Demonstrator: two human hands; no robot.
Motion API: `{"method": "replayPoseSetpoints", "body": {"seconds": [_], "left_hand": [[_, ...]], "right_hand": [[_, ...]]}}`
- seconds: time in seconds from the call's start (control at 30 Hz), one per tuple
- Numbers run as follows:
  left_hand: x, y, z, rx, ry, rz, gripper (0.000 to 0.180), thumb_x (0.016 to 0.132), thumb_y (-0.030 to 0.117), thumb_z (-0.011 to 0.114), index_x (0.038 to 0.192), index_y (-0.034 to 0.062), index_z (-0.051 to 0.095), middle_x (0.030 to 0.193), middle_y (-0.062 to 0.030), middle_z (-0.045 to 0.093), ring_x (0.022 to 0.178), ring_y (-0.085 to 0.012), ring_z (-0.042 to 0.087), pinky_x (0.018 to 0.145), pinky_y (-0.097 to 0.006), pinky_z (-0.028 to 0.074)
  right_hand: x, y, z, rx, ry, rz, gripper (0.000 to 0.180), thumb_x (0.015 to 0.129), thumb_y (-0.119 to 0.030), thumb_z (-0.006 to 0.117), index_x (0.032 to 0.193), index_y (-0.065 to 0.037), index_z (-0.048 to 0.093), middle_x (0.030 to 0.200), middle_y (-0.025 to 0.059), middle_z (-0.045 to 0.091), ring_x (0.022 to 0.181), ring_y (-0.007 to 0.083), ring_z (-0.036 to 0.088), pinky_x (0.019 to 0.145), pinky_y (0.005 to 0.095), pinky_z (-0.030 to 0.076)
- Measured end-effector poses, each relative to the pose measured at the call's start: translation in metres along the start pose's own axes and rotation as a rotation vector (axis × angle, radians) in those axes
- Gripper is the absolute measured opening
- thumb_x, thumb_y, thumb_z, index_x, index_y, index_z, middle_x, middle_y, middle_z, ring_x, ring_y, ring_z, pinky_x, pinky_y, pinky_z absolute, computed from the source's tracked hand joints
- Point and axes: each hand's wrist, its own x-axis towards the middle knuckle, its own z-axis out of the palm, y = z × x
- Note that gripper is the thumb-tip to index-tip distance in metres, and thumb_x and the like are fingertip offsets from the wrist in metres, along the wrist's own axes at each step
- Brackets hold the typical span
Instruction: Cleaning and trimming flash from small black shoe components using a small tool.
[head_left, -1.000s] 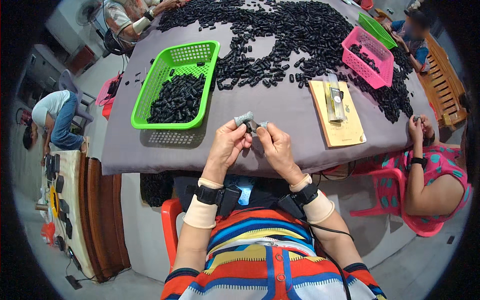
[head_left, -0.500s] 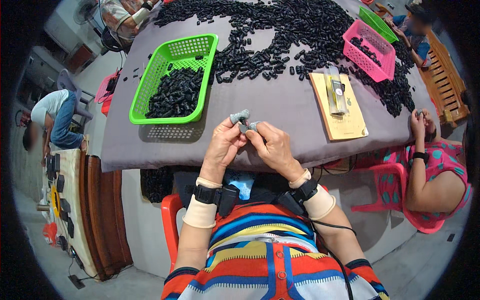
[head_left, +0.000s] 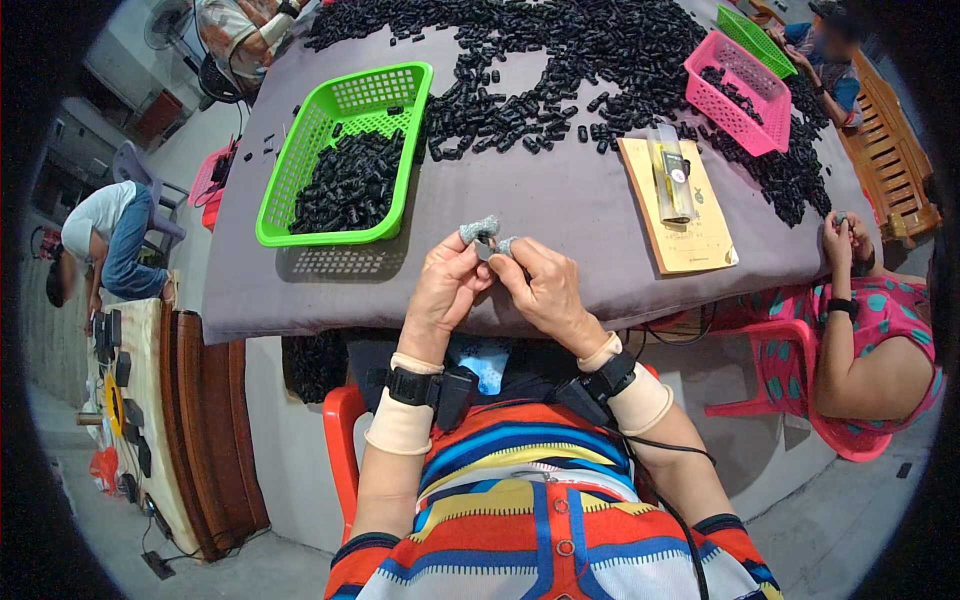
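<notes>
My left hand (head_left: pixel 444 287) and my right hand (head_left: pixel 551 293) meet above the near edge of the table. Both are closed in a pinch, with grey coverings on some fingertips. Between them is a small dark grey piece (head_left: pixel 484 252), mostly hidden by the fingers, so its kind cannot be made out. To the left of my hands stands a green plastic basket (head_left: pixel 330 238), part filled with small black ribbed cylindrical parts (head_left: pixel 350 180). Beyond my hands, many more of these black parts (head_left: pixel 600 60) lie loose across the grey tablecloth (head_left: pixel 560 200).
At the right lies a tan notebook (head_left: pixel 700 245) with a clear plastic case (head_left: pixel 675 190) on it. A pink basket (head_left: pixel 765 140) and another green basket (head_left: pixel 755 45) stand behind. A person in pink (head_left: pixel 890 350) sits at the right; others are around the room.
My hands stay nearly in place, with small finger movements around the grey piece. The whole view has shifted very slightly.
</notes>
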Motion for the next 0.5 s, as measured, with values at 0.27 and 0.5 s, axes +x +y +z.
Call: {"method": "replayPoseSetpoints", "body": {"seconds": [0.27,0.5], "left_hand": [[-0.0014,-0.0003,0.0002,-0.021,-0.007,0.008,0.025,0.086,0.005,0.058,0.111,-0.001,0.056,0.092,-0.0067,0.061,0.071,-0.0095,0.055,0.062,-0.02,0.047],[-0.0026,0.0004,0.0038,-0.019,0.016,0.006,0.027,0.086,0.005,0.059,0.112,0.0,0.056,0.091,-0.0055,0.061,0.07,-0.0085,0.054,0.062,-0.02,0.046]], "right_hand": [[0.0001,0.0003,0.0011,-0.035,-0.005,0.001,0.022,0.084,-0.023,0.06,0.072,-0.006,0.054,0.065,0.0104,0.053,0.056,0.0315,0.055,0.047,0.0396,0.041],[0.0006,0.0001,0.001,-0.032,-0.005,-0.003,0.022,0.083,-0.023,0.06,0.072,-0.006,0.054,0.066,0.0103,0.054,0.057,0.0311,0.056,0.048,0.0395,0.042]]}}
